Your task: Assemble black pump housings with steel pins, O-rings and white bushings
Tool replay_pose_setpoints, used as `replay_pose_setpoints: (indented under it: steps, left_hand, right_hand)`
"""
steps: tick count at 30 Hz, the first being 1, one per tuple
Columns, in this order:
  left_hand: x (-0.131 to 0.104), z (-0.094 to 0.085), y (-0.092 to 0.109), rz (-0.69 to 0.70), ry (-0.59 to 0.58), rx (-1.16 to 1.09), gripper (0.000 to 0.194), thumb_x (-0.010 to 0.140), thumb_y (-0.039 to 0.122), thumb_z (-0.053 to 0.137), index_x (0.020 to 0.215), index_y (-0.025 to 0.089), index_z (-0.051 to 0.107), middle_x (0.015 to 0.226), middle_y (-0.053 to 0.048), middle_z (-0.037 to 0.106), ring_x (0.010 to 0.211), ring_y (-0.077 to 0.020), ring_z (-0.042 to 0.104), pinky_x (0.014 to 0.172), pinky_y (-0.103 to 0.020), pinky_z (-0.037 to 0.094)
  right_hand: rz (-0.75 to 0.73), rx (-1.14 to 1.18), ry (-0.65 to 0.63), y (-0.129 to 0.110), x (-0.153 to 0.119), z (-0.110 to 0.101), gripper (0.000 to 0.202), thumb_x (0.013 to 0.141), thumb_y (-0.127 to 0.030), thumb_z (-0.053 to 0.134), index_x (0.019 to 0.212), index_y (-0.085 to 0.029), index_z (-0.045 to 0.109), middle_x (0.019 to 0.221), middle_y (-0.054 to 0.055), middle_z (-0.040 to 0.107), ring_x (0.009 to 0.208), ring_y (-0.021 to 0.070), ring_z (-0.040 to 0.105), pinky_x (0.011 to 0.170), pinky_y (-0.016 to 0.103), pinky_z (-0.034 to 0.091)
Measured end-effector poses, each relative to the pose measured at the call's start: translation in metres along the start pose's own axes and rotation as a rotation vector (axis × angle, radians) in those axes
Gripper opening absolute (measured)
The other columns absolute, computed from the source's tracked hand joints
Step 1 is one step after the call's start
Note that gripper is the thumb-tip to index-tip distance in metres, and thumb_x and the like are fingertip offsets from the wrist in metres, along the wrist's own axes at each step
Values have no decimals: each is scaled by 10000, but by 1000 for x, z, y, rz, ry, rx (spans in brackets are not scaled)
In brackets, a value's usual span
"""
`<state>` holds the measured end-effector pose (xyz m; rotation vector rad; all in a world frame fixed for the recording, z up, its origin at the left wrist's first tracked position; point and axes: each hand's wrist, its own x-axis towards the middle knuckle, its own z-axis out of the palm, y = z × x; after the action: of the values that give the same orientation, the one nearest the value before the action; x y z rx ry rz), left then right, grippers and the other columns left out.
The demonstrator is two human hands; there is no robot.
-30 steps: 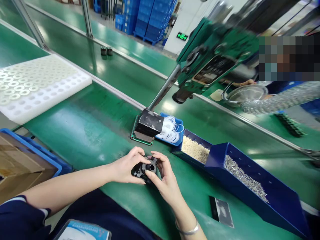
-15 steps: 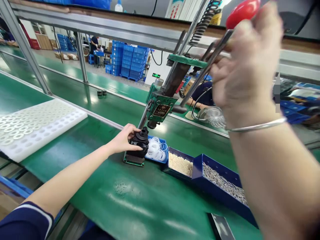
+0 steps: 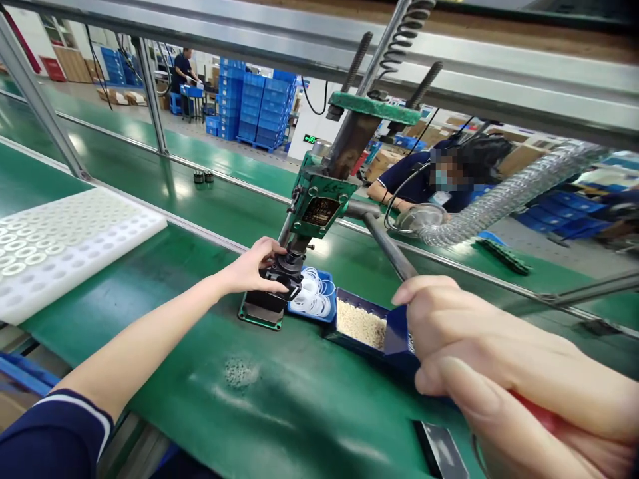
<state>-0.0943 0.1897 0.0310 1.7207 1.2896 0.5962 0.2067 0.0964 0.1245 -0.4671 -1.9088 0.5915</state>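
Observation:
A green hand press (image 3: 319,206) stands on the green work surface, its ram down on a black round part (image 3: 287,269) at its base. My left hand (image 3: 257,266) grips that black part from the left, thumb in front and fingers behind. At the lower right, my right hand (image 3: 479,352) is wrapped round the press lever (image 3: 392,249), low and close to the camera. A bit of the red knob shows beneath its fingers. Right beside the press base, a blue tray (image 3: 332,313) holds white rings (image 3: 312,296).
A blue bin holds small cream pieces (image 3: 360,324); another bin behind my right hand is mostly hidden. White foam tray (image 3: 90,239) with rings lies left. A dark flat object (image 3: 442,449) lies at the front. Across the bench a person (image 3: 424,176) leans near a flexible duct (image 3: 519,193).
My right hand has swung the lever from high up down to the lower right. The press ram has come down onto the black part, which my left hand still holds.

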Motion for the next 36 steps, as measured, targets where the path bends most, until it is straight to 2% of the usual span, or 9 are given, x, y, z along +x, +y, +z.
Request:
replay_pose_setpoints:
  steps: [4,14,19,21,24,27,30,34,36]
  left_hand:
    - [-1,1,-2,-13,-11,-34,815,500,566,909,1179,295,548,1327,-24,439,1172,-63,556,1171,-379,603]
    - [0,2,0,-42,0,-57,837,494,536,928,1187,280,534,1342,-18,480,1164,-45,576,1093,-240,606]
    - [0,-4,10,-52,29,-15,900,473,565,926,1197,213,525,1336,-54,504,1128,-42,593,1050,-197,604]
    - [-11,-1,17,-42,39,2,879,461,546,940,1175,215,549,1352,-35,487,1140,-20,586,1001,-115,586]
    - [-43,17,22,1,18,42,778,474,468,961,1118,224,597,1369,-9,485,1270,-10,547,989,-2,535]
    - [-83,54,12,-39,-34,139,695,546,461,918,1133,261,603,1370,-16,491,1297,-19,547,974,-10,565]
    - [-111,101,-7,-61,-172,197,640,599,506,859,1145,271,620,1327,-49,516,1269,-53,577,1001,-118,629]
    - [-119,145,-23,-101,-262,235,599,692,537,752,1221,321,570,1373,-58,474,1306,-58,561,1104,-222,629]
    - [-117,152,-25,-154,-309,264,602,716,584,692,1254,368,529,1430,-47,426,1360,-69,529,1174,-293,607]
  right_hand:
    - [-37,28,-37,7,-9,14,177,803,0,522,775,-172,547,634,25,443,628,154,444,798,462,470]
    - [-73,-35,201,30,-41,56,152,778,-29,549,726,-169,522,639,15,452,683,148,454,896,504,430]
    - [-149,16,146,21,-16,27,164,890,-104,505,737,-162,519,647,25,462,681,149,487,847,467,477]
    - [-146,101,241,16,3,10,244,1006,-229,457,794,-160,557,703,35,500,688,147,525,828,434,511]
    - [-95,204,468,16,35,-17,347,1048,-460,461,1073,-150,613,994,58,618,846,148,638,843,343,540]
    - [69,93,504,36,45,-41,519,1017,-431,478,1359,-41,451,1357,111,538,1246,166,558,1017,281,449]
    - [256,-300,264,70,13,-61,353,980,-309,555,1203,-36,584,1189,90,632,1101,143,623,967,281,471]
    - [1041,-682,-470,117,-80,-82,314,1013,-367,533,926,-129,717,951,87,701,886,186,654,788,285,479]
    - [1272,-712,-625,135,-125,-89,312,955,-331,623,788,-81,708,820,158,689,762,243,656,679,321,450]
